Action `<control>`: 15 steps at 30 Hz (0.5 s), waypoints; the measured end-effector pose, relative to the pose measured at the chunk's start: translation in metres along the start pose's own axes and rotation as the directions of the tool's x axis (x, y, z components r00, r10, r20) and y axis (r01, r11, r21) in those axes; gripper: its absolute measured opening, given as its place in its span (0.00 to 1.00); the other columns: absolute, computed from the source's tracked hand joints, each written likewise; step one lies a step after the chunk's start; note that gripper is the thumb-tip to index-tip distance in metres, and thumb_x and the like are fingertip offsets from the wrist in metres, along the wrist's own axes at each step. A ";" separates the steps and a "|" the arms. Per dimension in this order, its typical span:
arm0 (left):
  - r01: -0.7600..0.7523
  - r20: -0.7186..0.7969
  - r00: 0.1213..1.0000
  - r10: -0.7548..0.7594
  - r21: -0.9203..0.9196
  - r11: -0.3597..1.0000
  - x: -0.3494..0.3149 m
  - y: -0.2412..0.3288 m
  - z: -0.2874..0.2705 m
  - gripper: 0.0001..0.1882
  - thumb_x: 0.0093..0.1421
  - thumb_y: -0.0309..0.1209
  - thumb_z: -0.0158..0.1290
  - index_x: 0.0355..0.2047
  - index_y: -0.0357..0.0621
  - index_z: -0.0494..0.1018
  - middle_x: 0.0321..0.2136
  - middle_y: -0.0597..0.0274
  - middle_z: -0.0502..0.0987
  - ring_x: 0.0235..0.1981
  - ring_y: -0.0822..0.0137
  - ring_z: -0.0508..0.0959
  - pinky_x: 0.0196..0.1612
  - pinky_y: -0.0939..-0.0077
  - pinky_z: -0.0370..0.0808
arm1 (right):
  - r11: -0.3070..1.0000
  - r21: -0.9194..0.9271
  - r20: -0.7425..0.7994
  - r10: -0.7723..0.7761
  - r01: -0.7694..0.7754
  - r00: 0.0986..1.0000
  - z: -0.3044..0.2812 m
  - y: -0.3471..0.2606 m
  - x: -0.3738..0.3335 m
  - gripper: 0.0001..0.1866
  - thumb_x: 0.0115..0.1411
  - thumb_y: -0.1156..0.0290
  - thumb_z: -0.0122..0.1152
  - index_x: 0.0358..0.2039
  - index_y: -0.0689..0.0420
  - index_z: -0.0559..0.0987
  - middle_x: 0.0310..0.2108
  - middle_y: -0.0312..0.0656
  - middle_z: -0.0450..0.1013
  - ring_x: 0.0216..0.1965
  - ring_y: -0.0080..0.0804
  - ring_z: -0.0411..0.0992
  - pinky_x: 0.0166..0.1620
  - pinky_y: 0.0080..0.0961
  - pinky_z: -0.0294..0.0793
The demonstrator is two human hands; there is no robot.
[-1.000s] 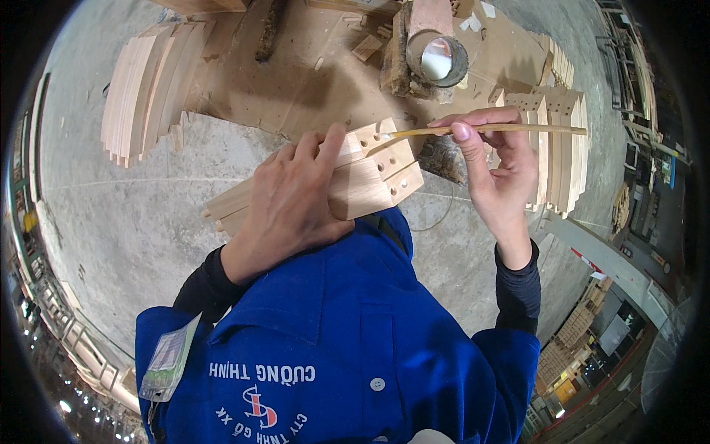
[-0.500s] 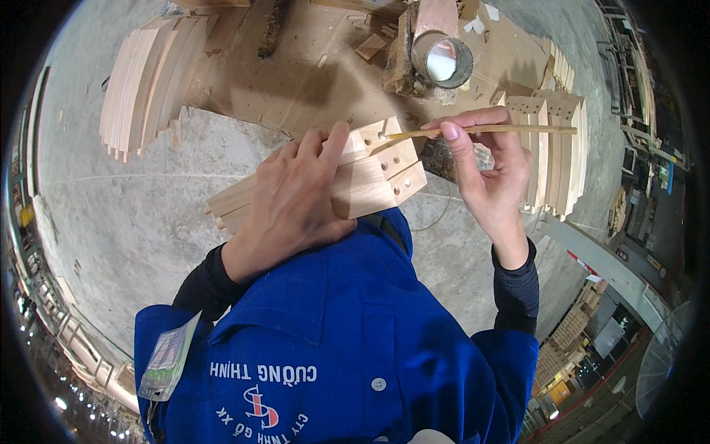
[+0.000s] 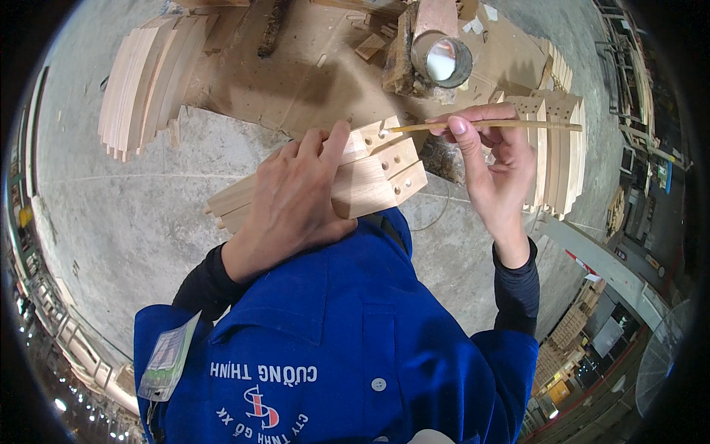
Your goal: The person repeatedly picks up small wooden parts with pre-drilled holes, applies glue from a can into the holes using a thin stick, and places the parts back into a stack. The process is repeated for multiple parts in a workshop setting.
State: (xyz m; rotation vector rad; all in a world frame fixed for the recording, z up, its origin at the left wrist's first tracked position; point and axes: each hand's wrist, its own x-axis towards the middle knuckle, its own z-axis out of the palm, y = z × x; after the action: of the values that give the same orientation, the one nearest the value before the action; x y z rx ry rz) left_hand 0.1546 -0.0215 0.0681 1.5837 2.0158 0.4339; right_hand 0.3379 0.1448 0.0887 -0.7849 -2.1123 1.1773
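My left hand (image 3: 292, 189) is wrapped over several pale wooden pieces (image 3: 362, 191), held together as a bundle in front of my chest. Their right ends face the other hand and show drilled round holes, some with white stuff in them. Between the thumb and fingers of my right hand (image 3: 494, 163) is a thin wooden stick (image 3: 543, 126), held nearly level. Its left tip, whitish, is at a hole in the farthest piece; whether it enters the hole I cannot tell.
Beyond my hands, a round container (image 3: 448, 62) with white liquid stands by a rough wooden block (image 3: 400, 63) on brown cardboard (image 3: 318, 96). Curved wooden pieces (image 3: 144, 81) are stacked at the far left. More drilled pieces (image 3: 558, 152) stand to the right.
My right hand has moved slightly right and the stick's outer end has risen a little. Its tip has shifted slightly away from the hole. My left hand keeps its hold on the bundle.
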 end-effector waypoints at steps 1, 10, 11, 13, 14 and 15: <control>0.000 -0.002 1.000 0.000 0.000 1.000 0.000 0.000 0.000 0.56 0.32 0.39 0.73 0.63 0.36 0.61 0.49 0.44 0.75 0.48 0.42 0.80 0.52 0.54 0.78 | 1.000 -0.013 0.001 -0.002 0.002 1.000 -0.001 0.001 0.000 0.07 0.66 0.77 0.67 0.40 0.66 0.78 0.36 0.43 0.81 0.36 0.28 0.83 0.41 0.23 0.83; 0.016 0.020 1.000 -0.016 0.008 1.000 -0.001 0.002 0.000 0.57 0.31 0.39 0.74 0.63 0.35 0.62 0.51 0.43 0.75 0.50 0.42 0.79 0.54 0.55 0.77 | 0.998 0.015 0.019 -0.067 0.067 0.998 0.005 -0.012 -0.002 0.06 0.64 0.77 0.68 0.36 0.65 0.79 0.34 0.42 0.82 0.34 0.24 0.82 0.37 0.20 0.81; 0.017 0.025 1.000 -0.017 0.010 1.000 -0.001 0.002 -0.001 0.57 0.31 0.39 0.74 0.63 0.35 0.62 0.51 0.43 0.75 0.50 0.42 0.79 0.54 0.55 0.77 | 0.996 -0.002 0.030 -0.084 0.085 0.996 0.008 -0.011 -0.002 0.06 0.64 0.77 0.69 0.36 0.65 0.79 0.34 0.42 0.82 0.33 0.24 0.82 0.36 0.20 0.81; 0.010 0.022 1.000 -0.010 0.014 1.000 -0.001 0.002 -0.001 0.57 0.31 0.39 0.73 0.63 0.35 0.62 0.51 0.43 0.75 0.50 0.42 0.79 0.54 0.55 0.77 | 0.992 -0.035 0.052 -0.118 0.120 0.992 0.013 -0.010 -0.001 0.06 0.63 0.77 0.70 0.34 0.65 0.79 0.33 0.42 0.82 0.31 0.23 0.81 0.34 0.19 0.80; 0.002 0.015 1.000 -0.003 0.015 1.000 -0.002 0.002 0.000 0.57 0.31 0.39 0.73 0.63 0.35 0.62 0.51 0.43 0.75 0.50 0.42 0.79 0.53 0.55 0.77 | 0.992 -0.037 0.054 -0.116 0.118 0.992 0.016 -0.010 -0.001 0.06 0.63 0.77 0.70 0.34 0.65 0.79 0.33 0.42 0.82 0.31 0.23 0.81 0.34 0.19 0.80; -0.005 0.008 1.000 0.005 0.016 1.000 -0.002 0.002 0.000 0.56 0.31 0.39 0.73 0.63 0.35 0.62 0.51 0.43 0.75 0.49 0.42 0.79 0.53 0.55 0.77 | 0.992 -0.039 0.056 -0.114 0.116 0.992 0.017 -0.010 -0.001 0.06 0.63 0.77 0.70 0.34 0.65 0.80 0.32 0.42 0.82 0.31 0.23 0.81 0.33 0.19 0.79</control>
State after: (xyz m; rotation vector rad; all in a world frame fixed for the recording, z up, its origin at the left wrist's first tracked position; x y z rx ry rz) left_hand 0.1564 -0.0233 0.0699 1.5980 2.0146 0.4132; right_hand 0.3237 0.1308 0.0895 -0.6469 -2.2014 1.1077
